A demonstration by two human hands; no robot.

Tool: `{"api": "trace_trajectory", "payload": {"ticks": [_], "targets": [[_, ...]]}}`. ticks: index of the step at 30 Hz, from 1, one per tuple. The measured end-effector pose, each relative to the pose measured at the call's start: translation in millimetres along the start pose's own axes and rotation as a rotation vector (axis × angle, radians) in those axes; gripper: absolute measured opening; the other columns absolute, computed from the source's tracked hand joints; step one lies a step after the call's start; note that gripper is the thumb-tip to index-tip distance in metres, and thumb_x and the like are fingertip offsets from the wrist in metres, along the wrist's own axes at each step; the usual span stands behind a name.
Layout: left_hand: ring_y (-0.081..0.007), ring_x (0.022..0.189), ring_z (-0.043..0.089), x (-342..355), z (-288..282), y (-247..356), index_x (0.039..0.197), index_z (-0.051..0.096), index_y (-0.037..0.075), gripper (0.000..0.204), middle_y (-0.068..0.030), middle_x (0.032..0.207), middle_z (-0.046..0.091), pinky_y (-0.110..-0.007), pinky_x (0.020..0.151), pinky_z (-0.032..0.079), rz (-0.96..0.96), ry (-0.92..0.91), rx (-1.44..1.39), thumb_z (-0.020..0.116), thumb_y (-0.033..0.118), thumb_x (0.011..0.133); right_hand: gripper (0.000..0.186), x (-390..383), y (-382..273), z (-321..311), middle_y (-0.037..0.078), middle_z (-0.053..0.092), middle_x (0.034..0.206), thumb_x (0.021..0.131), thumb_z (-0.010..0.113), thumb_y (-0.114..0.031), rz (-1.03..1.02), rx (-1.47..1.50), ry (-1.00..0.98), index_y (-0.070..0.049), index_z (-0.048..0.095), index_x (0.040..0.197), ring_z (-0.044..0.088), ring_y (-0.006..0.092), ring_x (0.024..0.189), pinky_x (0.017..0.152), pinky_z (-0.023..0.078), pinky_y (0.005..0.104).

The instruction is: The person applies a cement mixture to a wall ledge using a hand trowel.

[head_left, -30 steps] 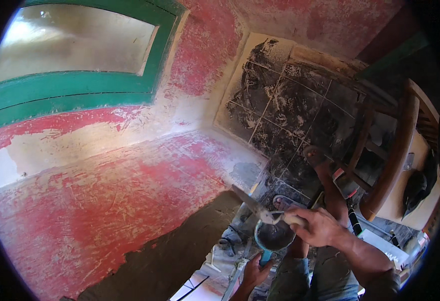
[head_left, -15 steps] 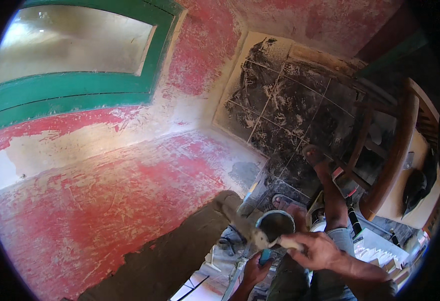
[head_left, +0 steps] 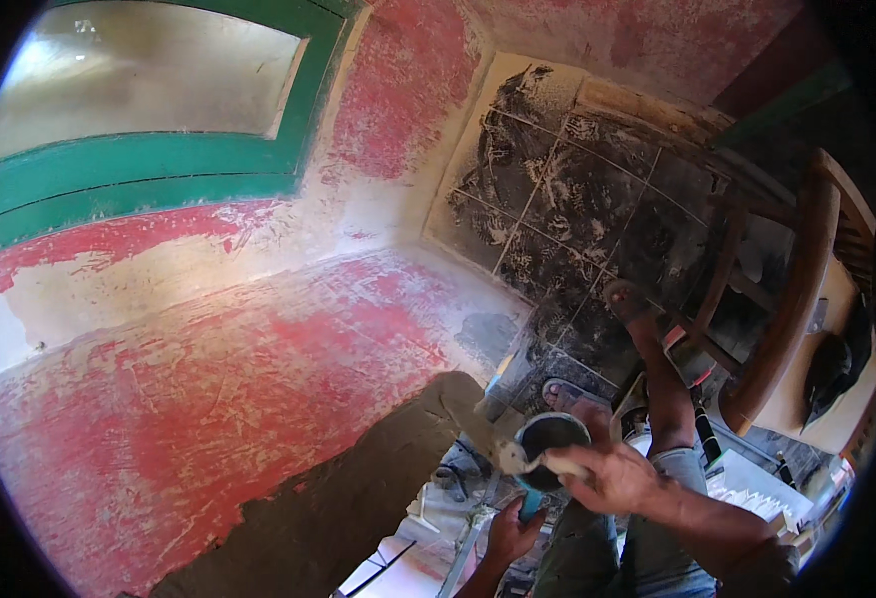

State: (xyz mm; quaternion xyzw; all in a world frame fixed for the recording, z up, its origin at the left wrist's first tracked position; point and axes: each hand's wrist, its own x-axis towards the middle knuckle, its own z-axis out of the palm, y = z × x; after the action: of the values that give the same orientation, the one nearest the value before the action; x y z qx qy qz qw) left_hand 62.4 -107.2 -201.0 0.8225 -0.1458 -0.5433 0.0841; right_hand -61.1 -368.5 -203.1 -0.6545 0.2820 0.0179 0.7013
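In the head view, two bare hands are working with one trowel (head_left: 486, 435) and one round scoop (head_left: 553, 416). The scoop is showing a dark grey inside; how much it is holding, I cannot tell. The right hand (head_left: 614, 476) is reaching in from the lower right, its fingers curling around the trowel's pale handle. The left hand (head_left: 511, 533), lower, is wrapping around the scoop's blue handle, keeping the bowl beside the trowel. The trowel's blade is pointing up and left, its tip lying over the upper end of one brown mortar strip (head_left: 333, 523); whether it is touching, I cannot tell. One wooden chair (head_left: 792, 319) is standing at right.
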Motion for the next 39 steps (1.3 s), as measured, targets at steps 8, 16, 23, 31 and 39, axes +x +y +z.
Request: {"api": "trace_trajectory", "payload": {"ticks": [8, 16, 23, 31, 39], "targets": [[-0.0229, 0.06, 0.065, 4.8, 2.7, 1.7, 0.103, 0.068, 0.008, 0.031, -0.0109, 0.074, 0.069, -0.038, 0.06, 0.051, 0.023, 0.025, -0.024, 0.077, 0.034, 0.089, 0.042, -15.6, 0.9, -0.5, 0.015, 0.075, 0.104, 0.089, 0.068, -0.019, 0.085, 0.085, 0.185, -0.012, 0.065, 0.131, 0.074, 0.0367, 0.086, 0.076, 0.061, 0.0442], [-0.0238, 0.071, 0.07, 3.5, 16.4, -42.0, 0.115, 0.066, 0.007, 0.035, -0.011, 0.088, 0.073, -0.038, 0.071, 0.055, 0.074, 0.013, -0.088, 0.076, 0.029, 0.089, 0.04, -34.9, -17.0, 76.4, 0.018, 0.069, 0.105, 0.093, 0.066, -0.019, 0.084, -0.186, 0.151, -0.005, 0.062, 0.13, 0.07, 0.0375, 0.088, 0.075, 0.059, 0.0479], [-0.0244, 0.09, 0.072, 17.4, 42.4, -77.9, 0.121, 0.063, 0.005, 0.041, -0.0099, 0.105, 0.075, -0.038, 0.085, 0.056, 0.024, -0.004, -0.759, 0.076, 0.029, 0.091, 0.045, -82.1, -38.5, 83.5, 0.018, 0.068, 0.106, 0.091, 0.068, -0.017, 0.05, -0.036, 0.143, -0.005, 0.06, 0.133, 0.071, 0.0363, 0.086, 0.073, 0.06, 0.0456], [-0.0362, 0.08, 0.073, 1.6, 10.5, -30.8, 0.111, 0.069, 0.007, 0.032, -0.0166, 0.091, 0.074, -0.043, 0.073, 0.056, -0.006, -0.04, -0.161, 0.077, 0.03, 0.089, 0.04, -43.3, -23.2, 63.0, 0.017, 0.071, 0.098, 0.091, 0.071, -0.02, 0.171, 0.051, 0.289, -0.006, 0.063, 0.127, 0.072, 0.0395, 0.086, 0.073, 0.059, 0.0471], [-0.0254, 0.084, 0.07, 3.8, 13.8, -53.0, 0.121, 0.063, 0.009, 0.036, -0.0112, 0.098, 0.072, -0.04, 0.078, 0.056, 0.262, -0.07, -0.217, 0.075, 0.023, 0.09, 0.04, -59.0, -65.0, 58.3, 0.016, 0.073, 0.1, 0.087, 0.074, -0.019, 0.081, -0.01, 0.165, -0.009, 0.068, 0.126, 0.074, 0.0324, 0.085, 0.07, 0.061, 0.0421]]}}
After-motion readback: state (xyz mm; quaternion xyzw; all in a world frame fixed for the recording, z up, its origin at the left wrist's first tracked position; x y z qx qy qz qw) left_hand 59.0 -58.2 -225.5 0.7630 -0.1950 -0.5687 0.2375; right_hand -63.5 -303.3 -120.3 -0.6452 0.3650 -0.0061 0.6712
